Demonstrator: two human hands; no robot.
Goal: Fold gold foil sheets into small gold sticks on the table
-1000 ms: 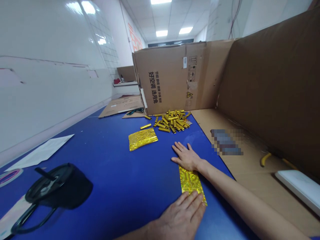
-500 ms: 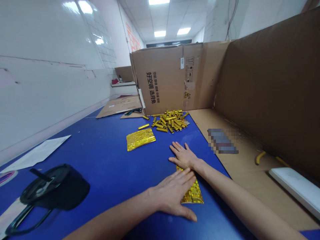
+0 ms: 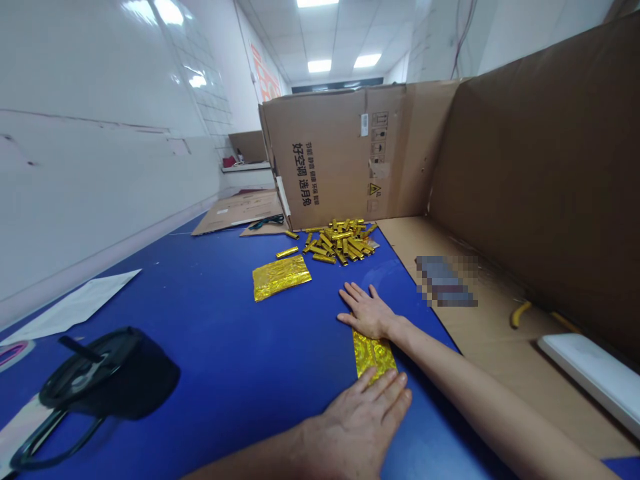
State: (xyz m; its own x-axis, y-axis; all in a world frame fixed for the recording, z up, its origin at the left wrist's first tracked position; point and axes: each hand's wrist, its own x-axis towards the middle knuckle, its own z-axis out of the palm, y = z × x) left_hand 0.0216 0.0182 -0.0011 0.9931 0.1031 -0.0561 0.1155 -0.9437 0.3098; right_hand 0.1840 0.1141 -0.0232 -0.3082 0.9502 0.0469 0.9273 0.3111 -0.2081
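Note:
A gold foil sheet (image 3: 376, 357) lies on the blue tabletop (image 3: 240, 373), partly hidden by both hands. My right hand (image 3: 370, 315) rests flat with spread fingers over its far end. Over the near end lies my left hand (image 3: 357, 420), flat and open, fingertips on the foil. A second gold foil piece (image 3: 281, 277), flat and slightly crinkled, sits farther off to the left. Behind it is a pile of small gold rolled tubes (image 3: 345, 241), with a single gold tube (image 3: 287, 253) apart from the rest.
A black lidded mug (image 3: 115, 373) stands at the left, near a white paper (image 3: 75, 307) and a roll of tape (image 3: 15, 355). Large cardboard walls (image 3: 345, 160) border the back and right. On the right cardboard lie a blurred-out item (image 3: 447, 281) and a white device (image 3: 590, 373).
My left hand has slid along the foil toward me, uncovering its middle and covering its near end. My right hand has stayed in place.

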